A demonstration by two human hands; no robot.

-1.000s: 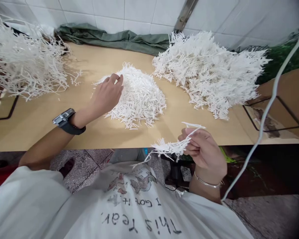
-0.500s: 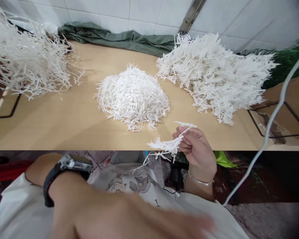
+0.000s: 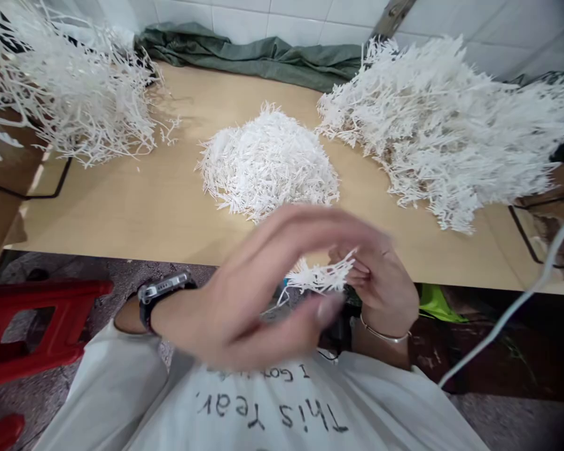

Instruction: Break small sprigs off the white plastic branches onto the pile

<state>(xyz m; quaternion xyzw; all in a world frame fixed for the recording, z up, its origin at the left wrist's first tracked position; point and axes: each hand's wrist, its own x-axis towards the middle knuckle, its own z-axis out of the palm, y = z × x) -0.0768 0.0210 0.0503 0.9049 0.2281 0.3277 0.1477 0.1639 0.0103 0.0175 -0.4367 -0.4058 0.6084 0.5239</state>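
My right hand (image 3: pixel 386 283), with a thin bangle at its wrist, is closed on a small bunch of white branching plastic sprigs (image 3: pixel 320 275) near the front edge of the table. My left hand (image 3: pixel 242 299), wearing a dark watch, arches over that bunch with thumb and fingers spread apart. Its fingers reach across to my right hand and blur with motion; whether they touch is unclear. Just beyond both hands lies a mound of short white sprigs (image 3: pixel 270 163), its near edge partly covered by my left fingers.
A larger heap of white sprigs (image 3: pixel 446 125) spreads at the right, and longer tangled white strands (image 3: pixel 89 94) at the left. Green cloth (image 3: pixel 254 56) runs along the tiled wall. A pale cable (image 3: pixel 512 307) crosses the right side. A red stool (image 3: pixel 42 300) stands lower left.
My left hand has moved up from low in front of my body to the bunch in my right hand. The right hand stays closed on the sprigs. The view has shifted.
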